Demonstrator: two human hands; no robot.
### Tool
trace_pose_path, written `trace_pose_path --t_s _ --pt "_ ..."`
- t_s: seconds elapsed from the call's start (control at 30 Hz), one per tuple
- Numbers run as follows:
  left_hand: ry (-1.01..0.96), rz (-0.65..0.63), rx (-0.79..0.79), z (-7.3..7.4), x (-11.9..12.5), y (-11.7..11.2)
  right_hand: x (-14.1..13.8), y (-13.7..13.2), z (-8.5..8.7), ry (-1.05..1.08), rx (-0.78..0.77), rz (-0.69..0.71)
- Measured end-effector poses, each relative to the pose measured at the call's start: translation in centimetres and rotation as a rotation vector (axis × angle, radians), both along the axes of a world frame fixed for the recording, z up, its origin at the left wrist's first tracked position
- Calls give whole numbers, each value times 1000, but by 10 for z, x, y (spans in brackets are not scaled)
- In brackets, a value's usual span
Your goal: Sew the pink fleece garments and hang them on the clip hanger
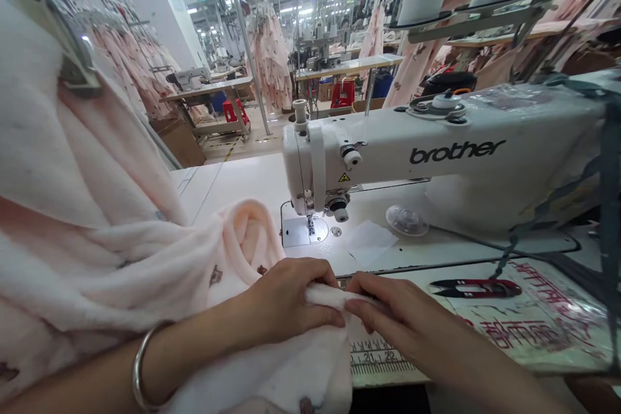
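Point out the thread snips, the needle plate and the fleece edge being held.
thread snips [490, 286], head view, on the red handle.
needle plate [295, 233], head view, on its flat metal face.
fleece edge [323, 296], head view, on the pinched white fold.

"brother" stands on the sewing machine [436, 149]; "20" and "22" on the ruler [378, 357].

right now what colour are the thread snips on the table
Red, with dark blades; the head view shows the thread snips clearly.

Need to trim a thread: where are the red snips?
Head view, right side: the red snips lie on the table just right of the right hand, in front of the sewing machine.
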State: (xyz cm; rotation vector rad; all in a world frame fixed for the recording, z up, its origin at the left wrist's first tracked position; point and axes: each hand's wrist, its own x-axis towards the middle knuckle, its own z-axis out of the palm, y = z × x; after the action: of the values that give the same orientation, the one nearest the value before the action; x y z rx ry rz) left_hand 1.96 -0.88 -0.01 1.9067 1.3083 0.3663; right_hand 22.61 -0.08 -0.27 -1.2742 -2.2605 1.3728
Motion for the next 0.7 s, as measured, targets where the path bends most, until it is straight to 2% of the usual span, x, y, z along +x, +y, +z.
trace_pose_path --t_s 0.13,0.27,0.4,0.5,0.6,0.7 --pt "-9 77 -100 6 -4 -2 -6 6 -2 0 26 -14" --pt "-12 181 -99 -1 -6 3 -15 18 -8 11 10 -29" --pt "-22 263 -69 -11 -11 23 -26 46 -16 89 -153 13" --pt "7 279 -62 -16 -17 46 -35 72 -20 -16 -234 43" --pt "61 325 -106 -22 -20 68 -45 92 -22 -219 -104 -23" --pt "107 343 -139 -27 -21 81 -53 101 -25 -309 24 -135"
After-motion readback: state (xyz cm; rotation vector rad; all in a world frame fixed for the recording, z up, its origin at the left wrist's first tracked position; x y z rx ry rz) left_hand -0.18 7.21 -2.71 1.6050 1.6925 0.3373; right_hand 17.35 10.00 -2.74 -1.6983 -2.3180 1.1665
